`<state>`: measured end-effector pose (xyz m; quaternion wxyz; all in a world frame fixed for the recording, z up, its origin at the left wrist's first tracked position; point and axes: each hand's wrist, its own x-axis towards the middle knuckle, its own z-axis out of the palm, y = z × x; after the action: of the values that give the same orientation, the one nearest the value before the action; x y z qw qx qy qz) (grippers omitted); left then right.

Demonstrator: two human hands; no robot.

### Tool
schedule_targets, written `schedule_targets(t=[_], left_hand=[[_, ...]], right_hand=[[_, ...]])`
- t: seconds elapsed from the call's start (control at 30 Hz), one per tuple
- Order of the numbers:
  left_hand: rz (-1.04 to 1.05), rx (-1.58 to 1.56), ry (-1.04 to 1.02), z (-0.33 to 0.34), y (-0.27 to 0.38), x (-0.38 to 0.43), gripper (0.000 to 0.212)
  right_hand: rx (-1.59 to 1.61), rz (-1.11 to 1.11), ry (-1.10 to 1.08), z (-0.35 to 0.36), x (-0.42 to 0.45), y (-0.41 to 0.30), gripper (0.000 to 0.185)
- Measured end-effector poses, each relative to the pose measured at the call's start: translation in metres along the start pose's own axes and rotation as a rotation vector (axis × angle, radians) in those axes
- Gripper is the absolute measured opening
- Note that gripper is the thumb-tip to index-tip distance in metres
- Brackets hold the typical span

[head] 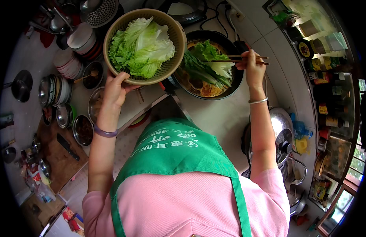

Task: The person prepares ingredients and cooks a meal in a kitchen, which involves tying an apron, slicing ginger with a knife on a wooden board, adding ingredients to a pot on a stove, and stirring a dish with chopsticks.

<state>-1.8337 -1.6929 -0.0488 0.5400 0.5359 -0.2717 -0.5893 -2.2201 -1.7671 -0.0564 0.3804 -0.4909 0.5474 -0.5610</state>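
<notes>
My left hand (116,89) grips the rim of a tan plastic colander (183,38), which is tilted and holds pale green lettuce leaves (144,47). In my right hand (254,66) is a pair of wooden chopsticks (221,61), their tips among the leafy greens (211,57) in a dark round pan (240,80). Reddish-brown broth or sauce (211,90) shows below these greens, with other food in it that I cannot make out. The pan stands just right of the colander, and its dark handle lies near my right hand.
Stacked bowls (67,63), a metal bowl of dark food (83,130) and a knife (67,146) on a wooden board (57,166) are at left. A lidded pot (280,121) stands by my right forearm. Jars and bottles (328,109) line the shelf at right. Cords (227,17) run behind the pan.
</notes>
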Motion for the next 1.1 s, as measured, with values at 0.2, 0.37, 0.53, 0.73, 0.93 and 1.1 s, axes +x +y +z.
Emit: schedule_targets(t=[0.2, 0.37, 0.53, 0.73, 0.93, 1.1], left_hand=[[-0.01, -0.008, -0.019, -0.003, -0.006, 0.0, 0.05], [-0.017, -0.026, -0.019, -0.002, -0.008, 0.001, 0.054], [-0.033, -0.026, -0.012, -0.002, -0.011, 0.004, 0.059], [0.007, 0.007, -0.039, 0.004, -0.008, -0.002, 0.061], [0.015, 0.084, -0.101, 0.026, -0.009, -0.001, 0.059], [0.022, 0.113, -0.214, 0.058, -0.013, -0.002, 0.077]], right_hand=[[-0.04, 0.04, -0.075, 0.011, 0.005, 0.006, 0.028], [-0.084, -0.033, -0.06, -0.002, 0.009, 0.023, 0.026], [-0.116, 0.034, -0.135, 0.007, -0.01, 0.038, 0.024], [-0.045, -0.074, 0.005, -0.005, -0.014, -0.001, 0.028], [0.219, -0.118, -0.081, 0.017, -0.03, -0.069, 0.029], [0.169, -0.265, -0.413, 0.046, -0.028, -0.084, 0.022]])
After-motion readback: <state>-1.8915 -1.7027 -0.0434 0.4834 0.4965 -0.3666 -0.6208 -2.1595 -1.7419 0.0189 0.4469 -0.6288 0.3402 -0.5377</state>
